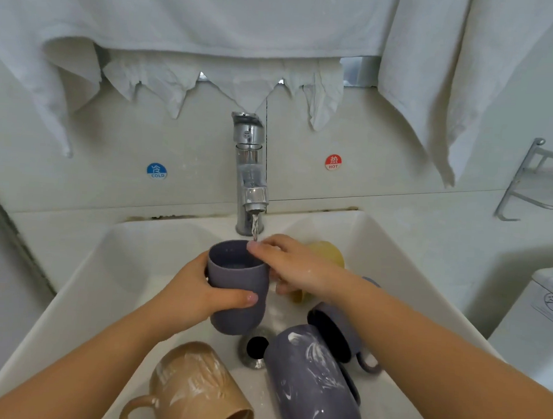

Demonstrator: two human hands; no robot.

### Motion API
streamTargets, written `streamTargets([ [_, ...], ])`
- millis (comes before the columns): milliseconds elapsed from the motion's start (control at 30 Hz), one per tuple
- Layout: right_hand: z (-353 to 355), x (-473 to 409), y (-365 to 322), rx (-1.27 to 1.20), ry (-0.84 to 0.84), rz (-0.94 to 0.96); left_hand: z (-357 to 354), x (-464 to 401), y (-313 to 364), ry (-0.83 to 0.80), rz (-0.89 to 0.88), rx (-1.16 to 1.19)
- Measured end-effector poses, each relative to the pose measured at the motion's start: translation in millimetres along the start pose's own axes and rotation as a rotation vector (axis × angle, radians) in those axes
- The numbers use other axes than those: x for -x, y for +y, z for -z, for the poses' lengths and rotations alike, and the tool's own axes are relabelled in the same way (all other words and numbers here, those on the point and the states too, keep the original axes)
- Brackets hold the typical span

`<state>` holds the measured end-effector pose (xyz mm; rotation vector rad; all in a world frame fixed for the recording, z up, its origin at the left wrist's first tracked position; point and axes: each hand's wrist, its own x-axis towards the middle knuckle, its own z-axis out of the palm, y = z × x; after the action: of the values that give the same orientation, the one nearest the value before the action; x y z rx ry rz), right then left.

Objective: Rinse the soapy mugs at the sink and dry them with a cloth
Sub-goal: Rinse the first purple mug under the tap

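My left hand grips a purple mug upright over the white sink, just under the chrome tap. Water runs from the spout onto the mug's far rim. My right hand holds the mug at its right rim and side, fingers curled behind it. In the basin lie a soapy tan mug, a soapy purple mug, another purple mug under my right forearm, and a yellow mug behind my right hand.
White towels and a thin white cloth hang on the wall above the tap. The drain sits mid-basin. A metal wall rack is at the right, a white appliance below it.
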<state>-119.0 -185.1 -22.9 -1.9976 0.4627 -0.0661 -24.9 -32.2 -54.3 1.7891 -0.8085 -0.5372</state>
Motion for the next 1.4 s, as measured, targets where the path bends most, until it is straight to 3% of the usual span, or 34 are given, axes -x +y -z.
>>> streamTargets([
  [133, 4.1, 12.5, -4.4, -0.264, -0.289, 0.145, -7.2, 4.1, 8.6, -0.037, -0.066, 0.058],
  [267, -7.3, 15.6, -8.6, -0.202, -0.124, 0.255, -3.9, 5.0, 6.4, -0.052, -0.088, 0.028],
  [333, -1.3, 14.8, -10.3, -0.199, -0.017, 0.198, 4.8, 3.7, 7.2, -0.069, -0.032, -0.031],
  [500, 6.2, 20.1, -11.9, 0.272, 0.001, 0.072, 33.2, -0.5, 14.5, -0.102, 0.069, -0.093],
  [667, -7.8, 9.0, 0.3, 0.129, 0.054, 0.087, 41.0, -4.8, 11.3, 0.023, 0.124, -0.091],
  [1100, -15.7, 8.4, 1.9, 0.032, 0.091, 0.203, 41.4, -5.6, 9.7, 0.065, 0.074, -0.332],
  [1167, -17.7, 7.3, 3.2, -0.008, 0.133, 0.215, 44.5, -6.4, 10.5, 0.032, 0.066, -0.316],
  [1300, -23.2, 7.3, 2.9, -0.014, 0.124, 0.238, 44.0, -0.9, 11.1, -0.245, 0.049, -0.231],
  [1400, -28.6, 8.3, 4.6, -0.106, 0.137, 0.235, 31.0, 1.0, 4.7, -0.238, -0.001, -0.147],
])
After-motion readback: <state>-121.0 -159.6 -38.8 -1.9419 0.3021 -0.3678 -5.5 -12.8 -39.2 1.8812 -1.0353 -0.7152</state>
